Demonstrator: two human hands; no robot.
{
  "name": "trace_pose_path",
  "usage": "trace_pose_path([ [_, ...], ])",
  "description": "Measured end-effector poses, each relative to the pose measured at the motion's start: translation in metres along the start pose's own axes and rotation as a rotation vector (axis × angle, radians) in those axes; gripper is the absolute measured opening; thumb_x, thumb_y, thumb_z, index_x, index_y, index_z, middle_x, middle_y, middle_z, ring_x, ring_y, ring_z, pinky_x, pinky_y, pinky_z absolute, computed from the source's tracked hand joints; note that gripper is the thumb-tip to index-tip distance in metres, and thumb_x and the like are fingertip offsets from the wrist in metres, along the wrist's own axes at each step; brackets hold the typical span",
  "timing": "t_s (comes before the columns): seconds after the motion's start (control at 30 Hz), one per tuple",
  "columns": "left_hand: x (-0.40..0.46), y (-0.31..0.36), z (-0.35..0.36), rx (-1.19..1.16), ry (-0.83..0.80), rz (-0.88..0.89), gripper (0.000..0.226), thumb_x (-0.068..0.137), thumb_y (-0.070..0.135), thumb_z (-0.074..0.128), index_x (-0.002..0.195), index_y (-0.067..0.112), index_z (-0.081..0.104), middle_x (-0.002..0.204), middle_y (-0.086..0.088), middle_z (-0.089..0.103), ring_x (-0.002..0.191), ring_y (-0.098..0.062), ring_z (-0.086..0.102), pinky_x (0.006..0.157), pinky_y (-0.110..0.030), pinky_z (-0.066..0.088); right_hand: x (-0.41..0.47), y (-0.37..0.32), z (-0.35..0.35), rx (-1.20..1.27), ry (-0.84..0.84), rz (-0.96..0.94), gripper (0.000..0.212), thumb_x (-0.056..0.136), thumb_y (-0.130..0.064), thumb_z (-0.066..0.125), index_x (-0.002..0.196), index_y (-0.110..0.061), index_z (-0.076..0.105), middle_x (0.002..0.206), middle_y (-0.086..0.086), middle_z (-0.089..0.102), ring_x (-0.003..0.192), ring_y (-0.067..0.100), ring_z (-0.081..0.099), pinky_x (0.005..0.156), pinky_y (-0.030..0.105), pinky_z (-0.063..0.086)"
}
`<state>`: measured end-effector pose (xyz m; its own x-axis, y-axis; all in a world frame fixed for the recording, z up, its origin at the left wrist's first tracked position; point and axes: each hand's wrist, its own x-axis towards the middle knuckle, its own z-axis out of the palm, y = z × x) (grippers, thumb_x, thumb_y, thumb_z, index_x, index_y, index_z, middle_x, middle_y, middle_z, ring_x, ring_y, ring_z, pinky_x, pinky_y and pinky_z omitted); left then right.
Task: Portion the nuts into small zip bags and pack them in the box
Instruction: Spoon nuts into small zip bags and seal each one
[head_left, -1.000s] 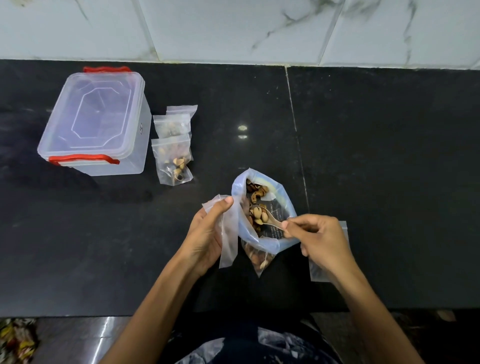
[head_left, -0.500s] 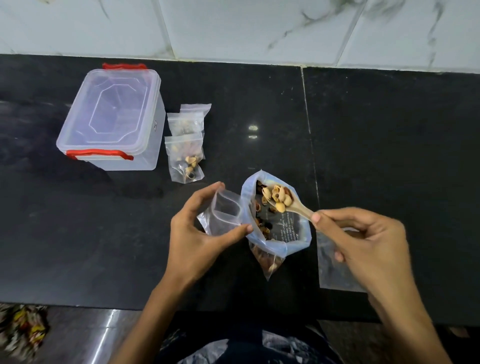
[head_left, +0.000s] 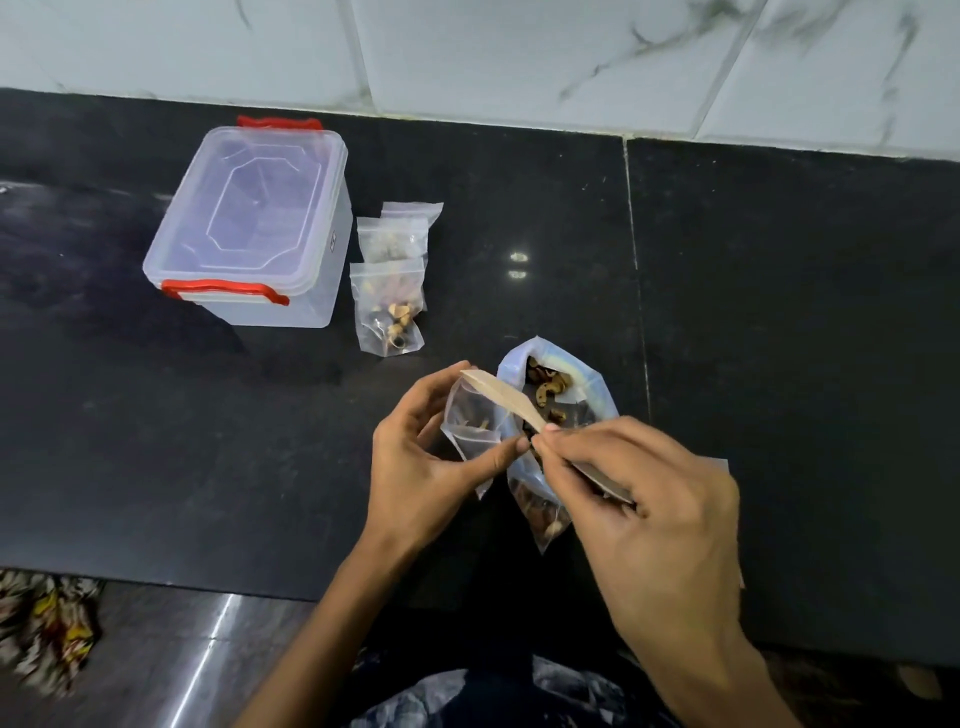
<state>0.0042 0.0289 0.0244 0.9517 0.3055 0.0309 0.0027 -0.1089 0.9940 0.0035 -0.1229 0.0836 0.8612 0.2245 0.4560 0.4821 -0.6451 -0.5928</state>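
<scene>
My left hand (head_left: 421, 457) holds a small clear zip bag (head_left: 470, 428) open at its mouth. My right hand (head_left: 649, 519) grips a wooden spoon (head_left: 506, 402), turned over with its bowl tipped into that small bag; a few nuts lie inside. Just right of it stands the large open nut bag (head_left: 558, 395), partly behind my right hand. A clear plastic box (head_left: 254, 223) with a shut lid and red clips stands at the back left. Beside it lie two filled small zip bags (head_left: 389, 306), one overlapping the other.
Everything rests on a black stone counter (head_left: 779, 312) backed by a white marble-tile wall (head_left: 519, 52). An empty flat zip bag (head_left: 722, 467) peeks out from under my right hand. The counter's front edge runs near my body, with patterned cloth (head_left: 47, 629) on the floor at the lower left.
The spoon, loaded with nuts above the large bag, has swung left and turned over into the small bag. My left hand keeps that bag open. The view shifted slightly.
</scene>
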Motion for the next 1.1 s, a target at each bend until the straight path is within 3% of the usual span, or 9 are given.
trace_pose_path([
  [0.1, -0.001, -0.003, -0.001, 0.005, -0.008, -0.005, 0.066, 0.056, 0.016, 0.085, 0.117, 0.015, 0.06, 0.115, 0.005, 0.067, 0.11, -0.008, 0.062, 0.09, -0.021, 0.05, -0.003, 0.006, 0.002, 0.023, 0.046, -0.004, 0.013, 0.081, -0.016, 0.071, 0.085, -0.005, 0.075, 0.082, 0.002, 0.071, 0.075, 0.006, 0.066, 0.069, 0.016, 0.054],
  [0.23, -0.002, -0.007, 0.001, 0.042, -0.028, -0.014, 0.068, 0.056, 0.017, 0.086, 0.119, 0.019, 0.058, 0.119, 0.003, 0.065, 0.113, -0.009, 0.061, 0.095, -0.03, 0.051, -0.002, 0.011, -0.002, 0.094, 0.062, 0.066, 0.013, 0.077, -0.014, 0.07, 0.085, -0.006, 0.074, 0.082, -0.001, 0.07, 0.077, 0.003, 0.065, 0.068, 0.014, 0.053],
  [0.37, -0.003, -0.013, -0.004, 0.082, -0.078, -0.066, 0.079, 0.057, 0.023, 0.09, 0.126, 0.026, 0.052, 0.124, 0.008, 0.06, 0.115, -0.005, 0.058, 0.099, -0.031, 0.048, 0.001, 0.033, -0.015, 0.153, 0.046, 0.358, 0.018, 0.075, -0.009, 0.075, 0.083, -0.024, 0.07, 0.076, -0.016, 0.066, 0.073, -0.002, 0.065, 0.061, 0.008, 0.05],
  [0.47, -0.005, -0.018, -0.008, 0.077, -0.123, -0.159, 0.084, 0.054, 0.035, 0.083, 0.129, 0.03, 0.046, 0.123, 0.013, 0.059, 0.113, -0.004, 0.059, 0.094, -0.025, 0.049, -0.001, 0.055, -0.019, 0.083, -0.098, 0.558, 0.026, 0.074, -0.012, 0.077, 0.072, -0.035, 0.067, 0.067, -0.022, 0.064, 0.07, -0.009, 0.063, 0.06, 0.006, 0.048],
  [0.57, -0.004, -0.022, -0.008, 0.038, -0.133, -0.252, 0.074, 0.059, 0.018, 0.088, 0.121, 0.032, 0.049, 0.112, 0.01, 0.064, 0.102, -0.005, 0.065, 0.08, -0.017, 0.052, -0.009, 0.058, -0.009, -0.065, -0.202, 0.543, 0.016, 0.075, -0.012, 0.076, 0.071, -0.027, 0.071, 0.063, -0.018, 0.065, 0.063, -0.004, 0.062, 0.055, 0.013, 0.05],
  [0.63, -0.002, -0.023, -0.008, -0.003, -0.135, -0.301, 0.065, 0.065, 0.004, 0.081, 0.116, 0.03, 0.051, 0.107, 0.005, 0.066, 0.095, -0.005, 0.067, 0.073, -0.015, 0.052, -0.012, 0.054, -0.005, -0.072, -0.229, 0.548, 0.015, 0.075, -0.012, 0.075, 0.069, -0.024, 0.071, 0.062, -0.016, 0.065, 0.058, -0.001, 0.062, 0.054, 0.019, 0.051],
  [0.8, -0.005, -0.022, -0.003, -0.09, -0.184, -0.364, 0.06, 0.069, -0.004, 0.074, 0.12, 0.02, 0.052, 0.106, 0.0, 0.066, 0.089, -0.002, 0.068, 0.068, -0.013, 0.052, -0.014, 0.047, -0.002, -0.085, -0.273, 0.63, 0.01, 0.078, -0.021, 0.073, 0.07, -0.025, 0.069, 0.061, -0.013, 0.064, 0.061, 0.001, 0.061, 0.061, 0.025, 0.054],
  [1.0, 0.0, -0.021, 0.003, -0.105, -0.276, -0.36, 0.053, 0.074, -0.012, 0.067, 0.114, 0.019, 0.053, 0.105, -0.001, 0.064, 0.087, 0.001, 0.067, 0.068, -0.012, 0.051, -0.01, 0.047, 0.018, -0.035, -0.334, 0.646, 0.009, 0.08, -0.022, 0.071, 0.071, -0.022, 0.068, 0.063, -0.011, 0.064, 0.06, 0.001, 0.059, 0.054, 0.012, 0.043],
  [1.1, 0.002, -0.02, 0.004, -0.131, -0.303, -0.376, 0.052, 0.075, -0.012, 0.065, 0.11, 0.025, 0.052, 0.103, 0.007, 0.062, 0.086, 0.008, 0.065, 0.068, -0.01, 0.05, -0.007, 0.059, 0.017, 0.131, -0.35, 0.84, 0.008, 0.08, -0.021, 0.071, 0.072, -0.022, 0.069, 0.064, -0.011, 0.064, 0.061, -0.004, 0.058, 0.055, 0.011, 0.038],
])
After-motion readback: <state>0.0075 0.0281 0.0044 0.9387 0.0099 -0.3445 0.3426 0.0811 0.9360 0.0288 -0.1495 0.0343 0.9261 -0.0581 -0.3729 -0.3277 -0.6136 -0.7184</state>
